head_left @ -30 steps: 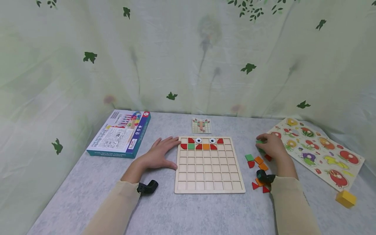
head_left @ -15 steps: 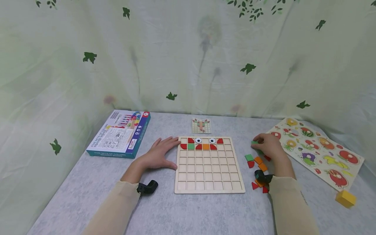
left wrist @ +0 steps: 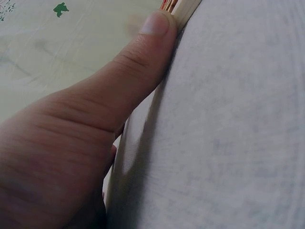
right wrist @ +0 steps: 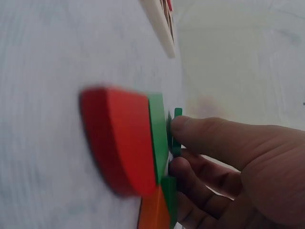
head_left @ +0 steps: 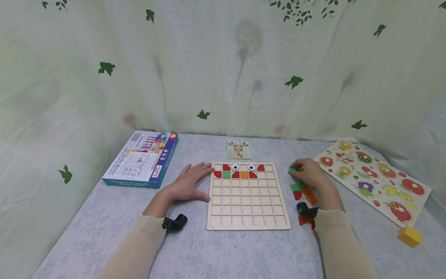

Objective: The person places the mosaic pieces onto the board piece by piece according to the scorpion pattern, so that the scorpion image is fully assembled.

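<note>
Right hand (head_left: 311, 173) pinching green tile (head_left: 291, 170), right of board (head_left: 247, 200) | left hand (head_left: 188, 183), spread, touching board | risk: slack pinch possibly dropping tile

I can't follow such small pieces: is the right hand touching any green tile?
Touching. The right wrist view shows the right hand pinching a green tile, thumb against it.

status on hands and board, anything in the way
Left hand touching board. Right hand pinching green tile. Board partly filled. Nothing seen between tile and board.
</note>
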The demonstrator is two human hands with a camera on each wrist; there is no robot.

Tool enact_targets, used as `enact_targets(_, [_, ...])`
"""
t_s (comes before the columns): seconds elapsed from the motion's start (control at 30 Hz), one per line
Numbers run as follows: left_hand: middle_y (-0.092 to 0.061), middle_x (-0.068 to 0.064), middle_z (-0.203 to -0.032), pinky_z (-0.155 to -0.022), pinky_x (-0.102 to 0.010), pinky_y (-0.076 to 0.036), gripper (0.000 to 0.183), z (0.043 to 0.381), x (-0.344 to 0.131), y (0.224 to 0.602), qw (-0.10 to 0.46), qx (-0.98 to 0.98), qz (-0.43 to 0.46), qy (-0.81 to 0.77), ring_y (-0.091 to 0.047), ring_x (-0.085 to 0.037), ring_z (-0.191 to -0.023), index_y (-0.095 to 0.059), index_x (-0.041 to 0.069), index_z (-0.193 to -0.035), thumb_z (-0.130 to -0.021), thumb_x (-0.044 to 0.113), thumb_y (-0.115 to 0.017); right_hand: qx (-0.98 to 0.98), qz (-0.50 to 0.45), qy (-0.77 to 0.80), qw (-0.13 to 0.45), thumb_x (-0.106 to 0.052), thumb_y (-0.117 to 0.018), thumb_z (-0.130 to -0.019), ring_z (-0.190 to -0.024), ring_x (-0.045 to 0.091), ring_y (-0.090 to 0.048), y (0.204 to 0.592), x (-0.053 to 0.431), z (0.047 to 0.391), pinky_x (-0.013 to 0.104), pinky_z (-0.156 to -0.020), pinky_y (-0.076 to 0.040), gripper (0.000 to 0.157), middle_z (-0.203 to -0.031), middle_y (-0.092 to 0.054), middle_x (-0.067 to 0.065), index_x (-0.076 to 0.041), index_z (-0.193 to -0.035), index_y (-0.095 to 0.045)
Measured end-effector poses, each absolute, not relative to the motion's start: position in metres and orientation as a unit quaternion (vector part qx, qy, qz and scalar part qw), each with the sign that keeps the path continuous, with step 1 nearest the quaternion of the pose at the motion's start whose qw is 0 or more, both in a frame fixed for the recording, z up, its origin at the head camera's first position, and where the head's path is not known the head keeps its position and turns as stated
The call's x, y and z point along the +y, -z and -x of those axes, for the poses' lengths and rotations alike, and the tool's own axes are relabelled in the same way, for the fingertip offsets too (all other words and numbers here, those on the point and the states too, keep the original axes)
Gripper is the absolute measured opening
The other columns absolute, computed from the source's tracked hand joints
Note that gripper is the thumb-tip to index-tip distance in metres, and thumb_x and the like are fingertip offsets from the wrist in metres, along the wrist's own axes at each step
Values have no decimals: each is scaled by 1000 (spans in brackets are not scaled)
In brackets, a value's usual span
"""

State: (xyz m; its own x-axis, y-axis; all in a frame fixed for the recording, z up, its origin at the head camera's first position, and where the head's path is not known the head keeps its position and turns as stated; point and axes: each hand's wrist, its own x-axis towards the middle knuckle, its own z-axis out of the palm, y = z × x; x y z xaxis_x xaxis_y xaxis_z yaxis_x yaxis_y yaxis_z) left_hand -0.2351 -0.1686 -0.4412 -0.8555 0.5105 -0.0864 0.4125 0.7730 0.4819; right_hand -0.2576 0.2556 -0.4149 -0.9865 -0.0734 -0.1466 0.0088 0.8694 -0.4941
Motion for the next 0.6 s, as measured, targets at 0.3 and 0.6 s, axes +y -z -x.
enact_targets(0.3, [-24, -2, -168, -126, -60, 3, 107, 234, -169, 439, 102, 933, -252, -234, -11, -30, -157, -32, 23, -158, -71, 64, -80, 958, 47, 271, 83, -24, -66, -95, -110, 33, -59, 416, 239, 260, 44, -90, -55, 31, -122, -64, 16, -9, -123, -65])
enact_targets(0.6, [-25, -3, -167, -125, -61, 2, 106, 233, -169, 440, 99, 934, -253, -233, -12, -31, -157, -33, 22, -157, -72, 63, -80, 955, 80, 274, 80, -23, -66, -95, -106, 30, -59, 407, 220, 256, 39, -83, -54, 28, -122, -66, 12, -15, -122, -66])
